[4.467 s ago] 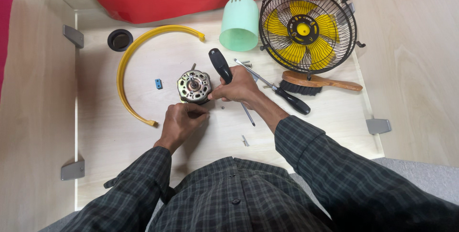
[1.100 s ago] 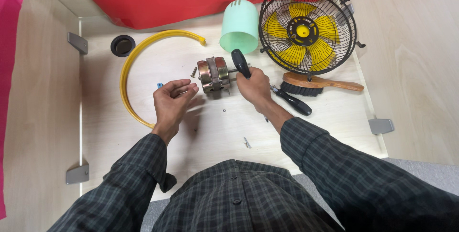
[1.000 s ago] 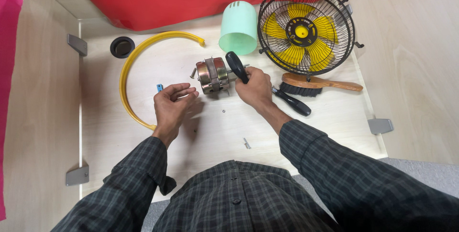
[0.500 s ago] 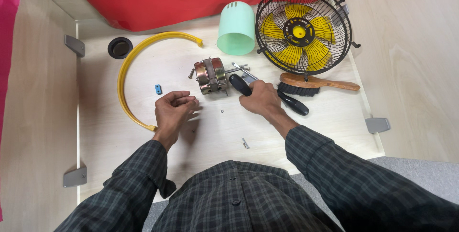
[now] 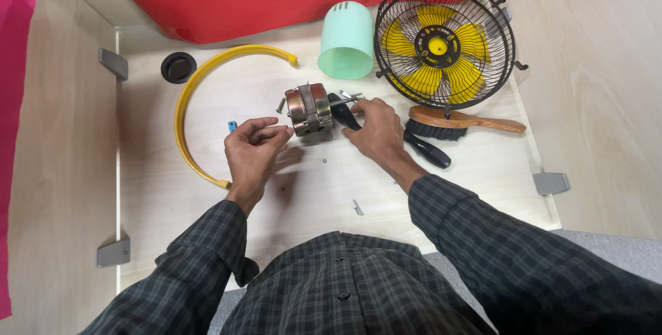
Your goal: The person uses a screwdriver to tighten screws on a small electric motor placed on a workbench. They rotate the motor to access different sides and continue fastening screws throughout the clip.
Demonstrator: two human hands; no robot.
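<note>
A small metal electric motor (image 5: pixel 308 109) lies on its side on the pale wooden tabletop (image 5: pixel 310 183). My left hand (image 5: pixel 252 152) hovers just left of it, fingers curled against the thumb. I cannot see anything pinched between them. My right hand (image 5: pixel 376 131) is just right of the motor, closed on a black-handled screwdriver (image 5: pixel 343 111) that lies low against the motor's right end. A few loose metal parts (image 5: pixel 348 97) sit there too.
A black-caged fan with yellow blades (image 5: pixel 441 42) stands at the back right, a mint-green cylindrical cover (image 5: pixel 347 42) beside it. A wooden brush (image 5: pixel 458 122) and second black screwdriver (image 5: pixel 427 152) lie right of my hand. A yellow curved tube (image 5: pixel 196 111), black ring (image 5: pixel 178 67), blue bit (image 5: pixel 232 126) and loose screws (image 5: pixel 357 207) are around.
My right hand has lowered the screwdriver from upright down to the table beside the motor. My left hand has stayed off the motor, curled to its left.
</note>
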